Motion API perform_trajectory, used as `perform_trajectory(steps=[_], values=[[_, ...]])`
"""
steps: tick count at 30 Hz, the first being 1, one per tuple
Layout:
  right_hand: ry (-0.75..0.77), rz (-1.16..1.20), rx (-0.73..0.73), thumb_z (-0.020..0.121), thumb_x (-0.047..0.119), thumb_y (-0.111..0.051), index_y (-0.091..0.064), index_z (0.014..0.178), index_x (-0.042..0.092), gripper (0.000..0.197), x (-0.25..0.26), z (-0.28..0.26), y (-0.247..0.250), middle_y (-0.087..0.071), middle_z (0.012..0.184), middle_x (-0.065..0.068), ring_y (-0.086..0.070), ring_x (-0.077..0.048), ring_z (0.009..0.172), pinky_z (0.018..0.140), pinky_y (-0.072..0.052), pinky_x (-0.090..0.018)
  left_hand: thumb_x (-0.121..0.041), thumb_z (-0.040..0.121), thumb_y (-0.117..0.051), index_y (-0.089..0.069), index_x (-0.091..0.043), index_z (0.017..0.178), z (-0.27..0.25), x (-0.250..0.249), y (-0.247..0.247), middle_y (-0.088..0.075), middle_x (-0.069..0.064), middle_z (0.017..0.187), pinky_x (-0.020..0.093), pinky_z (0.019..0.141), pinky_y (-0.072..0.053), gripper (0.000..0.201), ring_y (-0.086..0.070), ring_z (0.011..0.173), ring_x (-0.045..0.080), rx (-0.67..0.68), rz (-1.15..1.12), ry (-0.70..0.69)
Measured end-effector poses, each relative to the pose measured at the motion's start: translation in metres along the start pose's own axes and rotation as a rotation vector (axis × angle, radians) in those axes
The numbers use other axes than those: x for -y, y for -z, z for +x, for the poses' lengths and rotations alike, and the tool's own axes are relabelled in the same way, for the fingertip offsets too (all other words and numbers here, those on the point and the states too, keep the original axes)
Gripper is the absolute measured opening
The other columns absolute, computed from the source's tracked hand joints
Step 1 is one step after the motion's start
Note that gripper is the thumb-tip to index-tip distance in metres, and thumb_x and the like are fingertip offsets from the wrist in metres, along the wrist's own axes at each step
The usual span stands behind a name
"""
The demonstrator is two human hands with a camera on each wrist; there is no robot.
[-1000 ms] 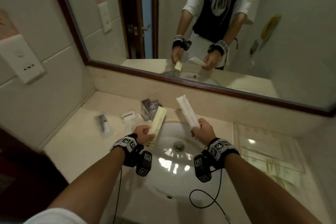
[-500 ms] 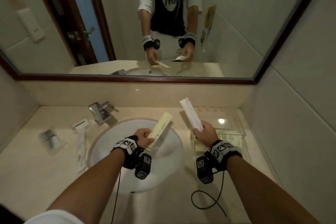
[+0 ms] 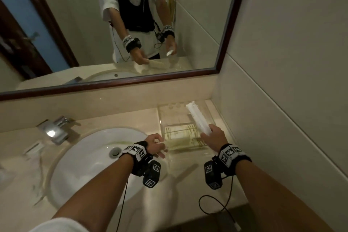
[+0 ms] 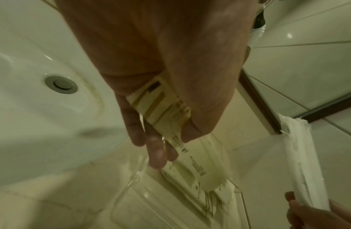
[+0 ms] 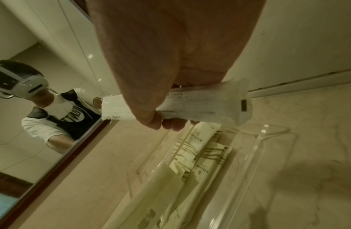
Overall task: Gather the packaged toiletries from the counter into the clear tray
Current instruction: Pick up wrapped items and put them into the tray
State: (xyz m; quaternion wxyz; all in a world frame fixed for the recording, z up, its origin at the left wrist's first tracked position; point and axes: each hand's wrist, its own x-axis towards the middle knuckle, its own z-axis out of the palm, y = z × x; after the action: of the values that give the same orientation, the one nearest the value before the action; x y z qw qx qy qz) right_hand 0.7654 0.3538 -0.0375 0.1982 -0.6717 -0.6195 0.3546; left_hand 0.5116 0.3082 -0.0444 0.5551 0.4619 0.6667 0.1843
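The clear tray (image 3: pixel 163 118) sits on the counter's back right corner, with several cream packets (image 5: pixel 200 152) lying in it. My left hand (image 3: pixel 159 147) pinches a long cream packet (image 4: pixel 170 117) by its near end. The packet's far end (image 4: pixel 205 168) dips over the tray's (image 4: pixel 135 186) left rim onto the packets inside. My right hand (image 3: pixel 209 133) grips a long white packet (image 3: pixel 197 117) by its lower end, angled up over the tray's right side. In the right wrist view the white packet (image 5: pixel 209 105) hangs just above the tray (image 5: pixel 268 155).
A white sink basin (image 3: pixel 90 156) and chrome faucet (image 3: pixel 54 130) lie left of the tray. More packets (image 3: pixel 33 148) rest on the counter left of the basin. A tiled wall (image 3: pixel 282 81) closes the right side, and a mirror (image 3: pixel 207 24) stands behind.
Both hands moved right from above the sink to the tray. The cream packet has dropped from upright to low, its end now inside the tray. The view swung right.
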Motion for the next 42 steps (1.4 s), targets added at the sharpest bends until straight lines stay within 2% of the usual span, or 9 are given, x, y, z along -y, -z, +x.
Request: perform_trajectory(steps=[5, 9, 14, 21, 26, 31, 36, 39, 42], values=[[0.004, 0.006, 0.0, 0.08, 0.027, -0.06, -0.058, 0.103, 0.011, 0.028, -0.016, 0.003, 0.01, -0.065, 0.094, -0.012, -0.064, -0.031, 0.085, 0.074, -0.057, -0.042, 0.001, 0.087, -0.057, -0.041, -0.015, 0.069, 0.01, -0.01, -0.015, -0.061, 0.012, 0.073, 0.01, 0.031, -0.029, 0.029, -0.043, 0.028, -0.001, -0.023, 0.048, -0.075], [-0.004, 0.018, -0.015, 0.083, 0.027, -0.061, -0.058, 0.102, 0.009, 0.027, -0.022, 0.005, 0.014, -0.064, 0.096, -0.01, -0.062, -0.029, 0.087, 0.076, -0.055, -0.04, 0.002, 0.085, -0.058, -0.043, -0.014, 0.066, 0.018, -0.016, -0.022, -0.058, 0.015, 0.079, 0.008, 0.031, -0.029, 0.029, -0.041, 0.027, -0.003, -0.04, 0.115, -0.105], [-0.033, 0.052, -0.004, 0.082, 0.026, -0.062, -0.049, 0.078, 0.016, 0.017, -0.029, 0.007, 0.016, -0.061, 0.085, -0.013, -0.062, -0.032, 0.079, 0.065, -0.048, -0.035, -0.005, 0.08, -0.067, -0.047, -0.019, 0.063, 0.035, -0.013, -0.025, -0.053, 0.006, 0.071, 0.016, 0.05, -0.039, 0.03, -0.05, 0.062, 0.015, -0.005, 0.229, -0.162], [-0.046, 0.036, -0.016, 0.082, 0.026, -0.062, -0.049, 0.079, 0.018, 0.015, -0.035, 0.007, 0.02, -0.062, 0.085, -0.01, -0.061, -0.029, 0.079, 0.062, -0.045, -0.031, -0.001, 0.071, -0.075, -0.051, -0.026, 0.059, 0.051, -0.01, -0.032, -0.056, 0.001, 0.087, 0.022, 0.077, -0.043, 0.036, -0.053, 0.086, 0.016, -0.046, 0.367, -0.174], [-0.053, -0.007, -0.036, 0.083, 0.024, -0.063, -0.048, 0.079, 0.015, 0.019, -0.036, 0.01, 0.024, -0.058, 0.08, -0.005, -0.055, -0.024, 0.073, 0.054, -0.038, -0.027, -0.002, 0.067, -0.075, -0.056, -0.028, 0.057, 0.065, -0.009, -0.039, -0.062, 0.004, 0.091, 0.026, 0.079, -0.048, 0.034, -0.059, 0.087, 0.019, -0.082, 0.338, -0.168], [-0.054, -0.046, -0.024, 0.083, 0.025, -0.063, -0.052, 0.087, 0.012, 0.017, -0.035, 0.023, 0.023, -0.06, 0.084, -0.006, -0.059, -0.025, 0.078, 0.064, -0.043, -0.028, 0.0, 0.069, -0.074, -0.057, -0.029, 0.058, 0.078, -0.003, -0.047, -0.062, 0.003, 0.092, 0.019, 0.078, -0.04, 0.035, -0.06, 0.092, 0.018, -0.102, 0.275, -0.186], [-0.042, -0.049, -0.004, 0.083, 0.024, -0.062, -0.054, 0.09, 0.009, 0.018, -0.025, 0.037, 0.019, -0.062, 0.087, -0.009, -0.061, -0.028, 0.081, 0.067, -0.049, -0.035, -0.004, 0.069, -0.074, -0.056, -0.031, 0.059, 0.085, -0.003, -0.053, -0.063, 0.002, 0.094, 0.024, 0.082, -0.046, 0.034, -0.06, 0.096, 0.019, -0.101, 0.288, -0.191], [-0.027, -0.054, 0.013, 0.083, 0.025, -0.062, -0.055, 0.093, 0.007, 0.022, -0.021, 0.046, 0.016, -0.064, 0.089, -0.011, -0.063, -0.03, 0.082, 0.068, -0.051, -0.037, -0.015, 0.067, -0.074, -0.052, -0.036, 0.061, 0.09, -0.002, -0.054, -0.067, -0.001, 0.101, 0.03, 0.087, -0.05, 0.031, -0.062, 0.102, 0.02, -0.129, 0.381, -0.175], [-0.029, -0.048, 0.03, 0.083, 0.027, -0.062, -0.054, 0.091, 0.014, 0.018, -0.022, 0.05, 0.013, -0.064, 0.09, -0.008, -0.063, -0.028, 0.082, 0.068, -0.05, -0.035, -0.03, 0.073, -0.07, -0.045, -0.032, 0.077, 0.089, 0.0, -0.057, -0.062, 0.003, 0.107, 0.031, 0.088, -0.043, 0.025, -0.056, 0.105, 0.024, -0.128, 0.635, -0.185]])
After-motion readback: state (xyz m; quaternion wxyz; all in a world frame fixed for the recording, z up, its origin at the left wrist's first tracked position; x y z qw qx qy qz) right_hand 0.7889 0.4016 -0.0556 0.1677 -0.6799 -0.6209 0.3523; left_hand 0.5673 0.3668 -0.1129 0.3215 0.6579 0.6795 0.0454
